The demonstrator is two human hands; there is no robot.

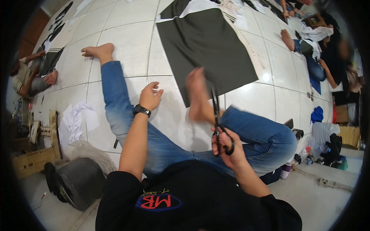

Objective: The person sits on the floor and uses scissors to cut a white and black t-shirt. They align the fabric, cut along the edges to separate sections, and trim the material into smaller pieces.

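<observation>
My right hand (231, 150) is closed around the handles of a pair of black scissors (216, 111). Their long blades point away from me, over my blurred bare foot and the near edge of a dark grey cloth (208, 46). That cloth lies on the white tiled floor in front of me, with white and pale printed material showing along its far and right sides. My left hand (151, 96), with a black watch on its wrist, hovers left of the cloth. It holds nothing, and its fingers are loosely bent and apart.
My legs in blue jeans (250, 134) spread on both sides. A crumpled white cloth (77, 119), a wooden frame (42, 150) and a black bucket-like container (81, 181) stand at left. Other people sit at far left and right (331, 57). A blue cloth (317, 114) lies at right.
</observation>
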